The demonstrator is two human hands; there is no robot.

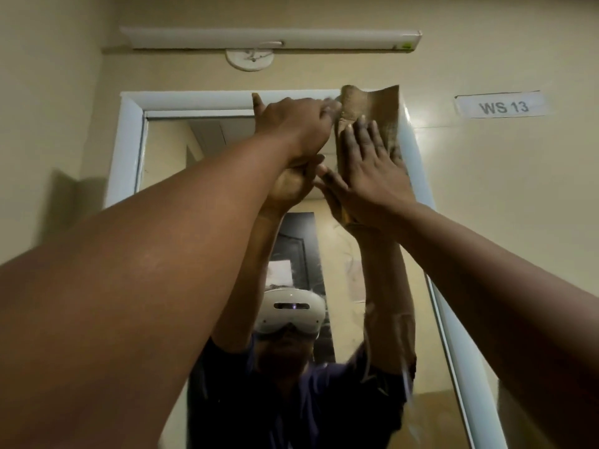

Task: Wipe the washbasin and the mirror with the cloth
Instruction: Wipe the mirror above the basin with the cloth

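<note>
Cloth [372, 108] on mirror's [168, 150] upper right

One legible marking found. A white paper label [501, 105] is fixed to the cream wall [518, 189], to the right of the mirror frame's [129, 124] upper right corner. It reads "WS 13" in grey capital letters and numerals. No other readable text, brand or number is visible.

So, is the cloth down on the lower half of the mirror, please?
No, the cloth is pressed by the right hand against the mirror's top right corner.
</note>
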